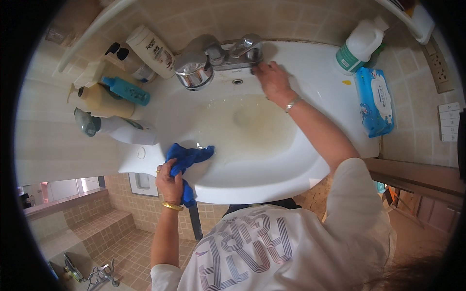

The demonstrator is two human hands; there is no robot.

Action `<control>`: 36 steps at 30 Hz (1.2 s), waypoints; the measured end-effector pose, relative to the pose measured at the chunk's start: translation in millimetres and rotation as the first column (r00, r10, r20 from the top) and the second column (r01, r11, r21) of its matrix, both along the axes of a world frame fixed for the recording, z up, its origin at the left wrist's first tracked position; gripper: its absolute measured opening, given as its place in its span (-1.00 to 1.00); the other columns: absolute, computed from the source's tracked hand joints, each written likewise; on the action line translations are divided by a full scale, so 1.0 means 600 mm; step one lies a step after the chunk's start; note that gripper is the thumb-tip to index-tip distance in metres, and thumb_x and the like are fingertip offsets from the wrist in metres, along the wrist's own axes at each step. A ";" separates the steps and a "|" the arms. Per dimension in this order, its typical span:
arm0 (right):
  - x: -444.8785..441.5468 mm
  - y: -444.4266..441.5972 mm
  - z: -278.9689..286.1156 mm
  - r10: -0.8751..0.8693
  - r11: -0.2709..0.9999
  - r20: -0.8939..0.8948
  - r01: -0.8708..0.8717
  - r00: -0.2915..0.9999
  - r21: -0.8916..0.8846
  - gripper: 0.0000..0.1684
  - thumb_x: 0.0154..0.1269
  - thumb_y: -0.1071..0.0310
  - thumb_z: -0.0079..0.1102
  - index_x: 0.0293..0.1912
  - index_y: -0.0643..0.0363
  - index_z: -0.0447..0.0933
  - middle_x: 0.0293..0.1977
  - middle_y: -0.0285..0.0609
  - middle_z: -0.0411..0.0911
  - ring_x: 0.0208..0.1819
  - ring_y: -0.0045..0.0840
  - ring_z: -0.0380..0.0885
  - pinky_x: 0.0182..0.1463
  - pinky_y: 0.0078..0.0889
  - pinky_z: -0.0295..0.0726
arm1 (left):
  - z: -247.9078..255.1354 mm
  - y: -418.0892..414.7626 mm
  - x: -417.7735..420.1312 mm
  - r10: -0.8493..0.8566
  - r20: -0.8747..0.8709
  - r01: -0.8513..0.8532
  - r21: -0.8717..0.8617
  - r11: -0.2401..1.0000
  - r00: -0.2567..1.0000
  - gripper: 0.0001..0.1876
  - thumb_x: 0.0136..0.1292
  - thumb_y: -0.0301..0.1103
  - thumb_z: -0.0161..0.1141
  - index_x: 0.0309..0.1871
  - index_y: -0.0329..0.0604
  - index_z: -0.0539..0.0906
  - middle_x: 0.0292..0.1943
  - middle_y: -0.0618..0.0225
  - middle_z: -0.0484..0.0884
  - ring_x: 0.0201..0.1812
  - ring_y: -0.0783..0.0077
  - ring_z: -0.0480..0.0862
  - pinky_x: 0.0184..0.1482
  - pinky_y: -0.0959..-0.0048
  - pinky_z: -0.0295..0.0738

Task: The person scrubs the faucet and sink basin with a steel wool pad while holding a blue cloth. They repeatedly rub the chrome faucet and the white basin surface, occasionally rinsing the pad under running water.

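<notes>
My left hand (170, 183) grips a wet blue cloth (189, 157) at the left front rim of a white washbasin (247, 194). One end of the cloth trails into the basin, and another part hangs over the front edge. Cloudy, yellowish water (251, 123) stands in the bowl. At the back, my right hand (275, 82) reaches to the right end of the chrome faucet (233, 60), fingertips by its base. A small dark spot shows at those fingertips; whether they hold anything is unclear. The overflow hole (237, 82) lies to their left.
Along the left stand a spray bottle (127, 130), a yellowish pump bottle (105, 100), a blue bottle (127, 91) and a white shampoo bottle (152, 51). On the right are a white jug (358, 47) and a blue wipes pack (375, 102). A wall socket strip (438, 65) is beyond.
</notes>
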State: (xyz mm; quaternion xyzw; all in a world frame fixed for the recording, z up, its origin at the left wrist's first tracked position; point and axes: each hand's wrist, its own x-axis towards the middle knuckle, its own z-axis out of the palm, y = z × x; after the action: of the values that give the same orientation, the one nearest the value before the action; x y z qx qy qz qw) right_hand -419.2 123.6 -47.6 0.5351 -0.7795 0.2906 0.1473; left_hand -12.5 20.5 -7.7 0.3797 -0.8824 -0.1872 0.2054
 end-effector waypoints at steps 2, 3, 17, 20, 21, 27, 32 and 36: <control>0.007 0.004 0.012 -0.063 0.979 -0.057 0.073 0.996 0.190 -0.85 0.26 0.38 0.01 -0.23 0.15 0.54 -0.20 -0.06 0.51 -0.12 -0.13 0.49 -0.19 -0.15 0.53 | -0.002 0.002 0.004 0.011 -0.020 -0.011 0.005 1.000 1.000 -0.66 -0.06 -0.49 0.16 -0.12 -0.11 0.65 -0.23 0.19 0.68 -0.20 0.07 0.59 -0.10 0.26 0.51; 0.013 -0.013 -0.004 -0.143 0.983 0.078 0.133 0.987 0.126 -0.85 0.23 0.37 0.03 -0.24 0.13 0.55 -0.24 -0.06 0.51 -0.15 -0.15 0.48 -0.20 -0.15 0.53 | 0.004 0.001 -0.006 -0.008 -0.025 0.008 0.013 1.000 1.000 -0.66 -0.06 -0.49 0.16 -0.12 -0.11 0.65 -0.24 0.19 0.68 -0.20 0.07 0.59 -0.10 0.27 0.51; 0.018 -0.016 -0.004 -0.103 0.992 -0.123 0.111 0.987 0.065 -0.81 0.22 0.35 0.07 -0.19 0.12 0.57 -0.21 -0.09 0.50 -0.13 -0.20 0.46 -0.14 -0.20 0.57 | 0.002 -0.004 -0.004 -0.001 -0.012 0.001 0.033 0.999 1.000 -0.64 -0.06 -0.52 0.14 -0.11 -0.13 0.65 -0.23 0.19 0.68 -0.19 0.09 0.60 -0.09 0.29 0.51; 0.024 -0.059 -0.031 -0.158 0.986 -0.063 0.160 0.985 0.035 -0.82 0.30 0.29 0.00 -0.23 0.14 0.53 -0.19 -0.07 0.52 -0.09 -0.21 0.48 -0.13 -0.18 0.57 | 0.007 -0.005 -0.024 -0.054 -0.056 0.056 0.031 0.998 0.997 -0.62 -0.08 -0.59 0.12 -0.11 -0.15 0.66 -0.27 0.17 0.65 -0.22 0.17 0.60 -0.11 0.35 0.52; 0.042 -0.086 -0.025 -0.152 0.988 -0.035 0.152 0.988 0.010 -0.81 0.32 0.27 -0.02 -0.24 0.14 0.52 -0.19 -0.06 0.52 -0.08 -0.22 0.49 -0.13 -0.17 0.57 | 0.007 -0.004 -0.020 -0.049 -0.048 0.050 0.025 0.998 0.998 -0.62 -0.08 -0.60 0.12 -0.11 -0.15 0.66 -0.27 0.17 0.65 -0.22 0.17 0.59 -0.10 0.35 0.52; -0.005 0.013 -0.006 -0.136 0.986 -0.074 0.142 0.988 0.087 -0.71 0.21 0.43 0.02 -0.10 -0.02 0.61 -0.22 -0.26 0.54 -0.09 -0.19 0.46 -0.13 -0.19 0.56 | -0.001 -0.005 0.000 -0.032 -0.045 0.032 0.002 0.999 0.998 -0.66 -0.05 -0.43 0.16 -0.11 -0.12 0.65 -0.22 0.19 0.69 -0.21 0.07 0.60 -0.14 0.26 0.52; -0.045 0.036 -0.003 -0.244 0.953 -0.077 0.254 0.967 0.166 -0.68 0.12 0.45 0.05 -0.11 -0.01 0.60 -0.25 -0.23 0.54 -0.16 -0.19 0.50 -0.20 -0.18 0.58 | -0.002 -0.005 -0.005 -0.003 -0.048 0.004 0.022 1.000 0.999 -0.66 -0.05 -0.45 0.15 -0.13 -0.10 0.66 -0.25 0.18 0.69 -0.23 0.09 0.61 -0.15 0.27 0.53; 0.034 -0.061 0.016 -0.249 0.957 -0.006 0.247 0.969 0.151 -0.78 0.16 0.41 0.07 -0.18 0.02 0.58 -0.27 -0.20 0.55 -0.11 -0.24 0.53 -0.19 -0.19 0.59 | 0.003 -0.005 -0.011 -0.019 -0.050 0.020 0.011 1.000 0.999 -0.66 -0.06 -0.46 0.15 -0.13 -0.09 0.66 -0.26 0.19 0.69 -0.24 0.09 0.60 -0.17 0.28 0.53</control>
State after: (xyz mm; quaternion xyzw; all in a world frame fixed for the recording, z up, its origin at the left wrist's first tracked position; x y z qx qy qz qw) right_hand -398.8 86.9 -38.2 0.4410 -0.8609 0.2136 0.1367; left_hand -19.1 17.8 -6.0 0.3674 -0.8796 -0.2035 0.2235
